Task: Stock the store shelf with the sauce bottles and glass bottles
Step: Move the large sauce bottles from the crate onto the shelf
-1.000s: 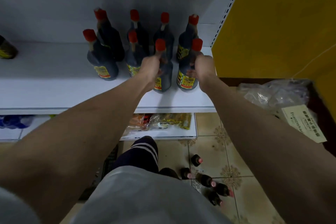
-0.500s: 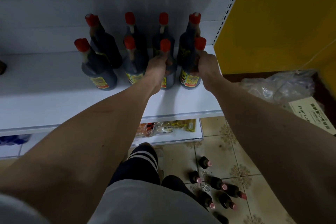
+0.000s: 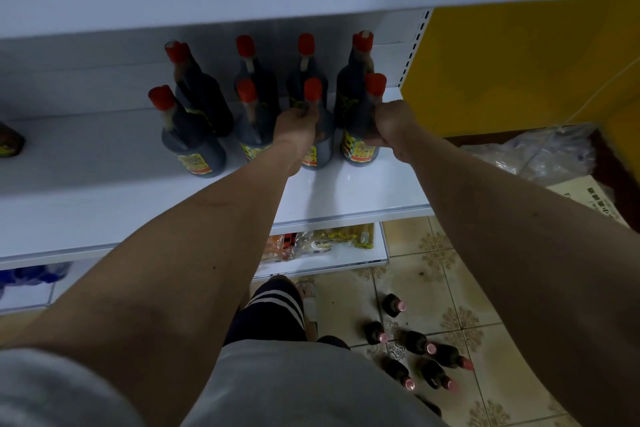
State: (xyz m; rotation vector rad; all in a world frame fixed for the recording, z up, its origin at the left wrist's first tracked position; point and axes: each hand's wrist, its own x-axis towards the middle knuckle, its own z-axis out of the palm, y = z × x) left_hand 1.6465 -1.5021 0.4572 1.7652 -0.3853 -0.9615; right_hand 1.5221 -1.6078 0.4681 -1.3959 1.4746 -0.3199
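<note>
Eight dark sauce bottles with red caps stand in two rows on the white shelf (image 3: 104,204). The left hand (image 3: 296,130) grips the front-row bottle (image 3: 317,146) at its shoulder, fingers curled round it; the right hand (image 3: 393,125) grips the rightmost front bottle (image 3: 360,146) the same way — both bottles upright on the shelf. Several pink-capped glass bottles (image 3: 420,350) stand on the tiled floor (image 3: 467,270) below.
</note>
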